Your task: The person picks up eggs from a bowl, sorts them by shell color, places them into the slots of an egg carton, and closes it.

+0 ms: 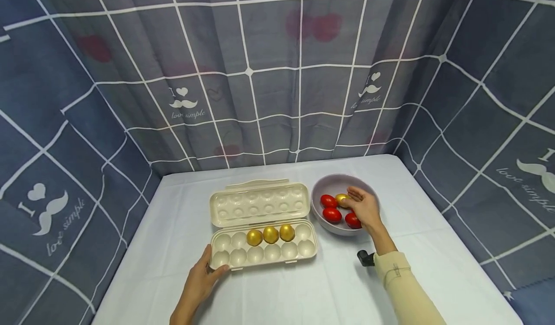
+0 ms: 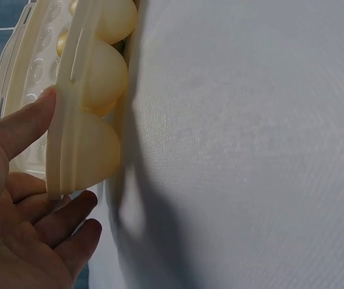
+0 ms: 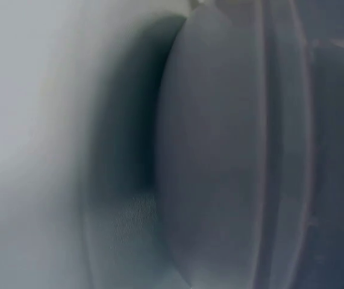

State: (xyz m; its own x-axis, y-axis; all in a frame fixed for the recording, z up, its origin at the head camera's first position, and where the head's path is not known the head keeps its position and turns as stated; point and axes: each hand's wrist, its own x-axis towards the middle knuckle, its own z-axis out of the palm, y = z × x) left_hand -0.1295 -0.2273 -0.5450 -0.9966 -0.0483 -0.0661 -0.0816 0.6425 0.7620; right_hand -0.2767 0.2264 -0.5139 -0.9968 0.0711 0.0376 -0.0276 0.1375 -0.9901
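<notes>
An open cream egg carton lies on the table, three gold eggs side by side in its back row. My left hand grips the carton's left end; in the left wrist view the thumb of that hand presses on the rim, fingers below. To the right, a mauve bowl holds red eggs and a gold egg. Inside it my right hand has its fingertips at the gold egg. The right wrist view shows only the bowl's outside, with no fingers.
The carton's lid is folded back behind its base, close to the bowl's left side. A black object shows beside the right cuff. Checked curtains stand behind and beside the white tabletop.
</notes>
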